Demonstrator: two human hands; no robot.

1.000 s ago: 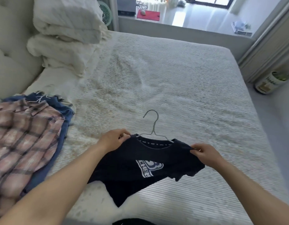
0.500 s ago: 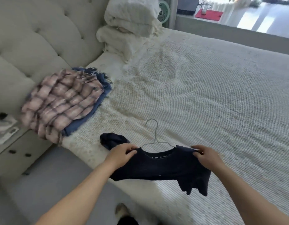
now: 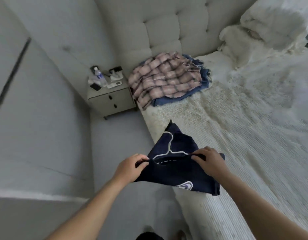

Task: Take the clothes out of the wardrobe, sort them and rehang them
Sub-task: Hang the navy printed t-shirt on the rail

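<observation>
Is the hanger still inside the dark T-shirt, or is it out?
Inside: the hanger's arms run into the navy T-shirt's neck opening; only its hook shows.

Single head-worn wide-angle view, looking forward and steeply down from above the bed's near edge, close over both forearms; it faces the tufted headboard and nightstand.

My left hand and right hand pinch the shoulders of a navy T-shirt on a white hanger above the bed edge; plaid shirt lies far, nightstand left.
</observation>
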